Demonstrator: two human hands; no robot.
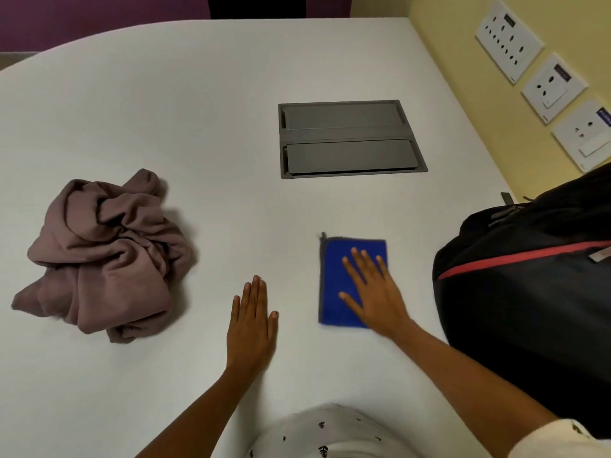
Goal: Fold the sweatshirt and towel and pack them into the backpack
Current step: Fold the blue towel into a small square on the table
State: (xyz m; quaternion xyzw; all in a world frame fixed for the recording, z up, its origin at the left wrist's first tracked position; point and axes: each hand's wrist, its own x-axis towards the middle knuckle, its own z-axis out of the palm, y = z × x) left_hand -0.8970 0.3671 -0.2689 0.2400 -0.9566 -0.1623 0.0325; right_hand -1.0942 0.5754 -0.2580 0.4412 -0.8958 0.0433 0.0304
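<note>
A blue towel (334,272) lies folded into a small rectangle on the white table (198,110), right of centre. My right hand (373,292) rests flat on it, fingers spread, gripping nothing. My left hand (253,322) lies flat on the bare table to the towel's left, fingers together and straight. A mauve sweatshirt (105,259) sits crumpled in a heap at the left. A black backpack (529,292) with a red stripe stands at the right edge, its zipper near the top; I cannot tell whether it is unzipped.
A grey recessed cable box (350,140) with two closed lids is set into the table behind the towel. A yellow wall with three white socket plates (555,84) borders the right side. The table edge curves away at the far left.
</note>
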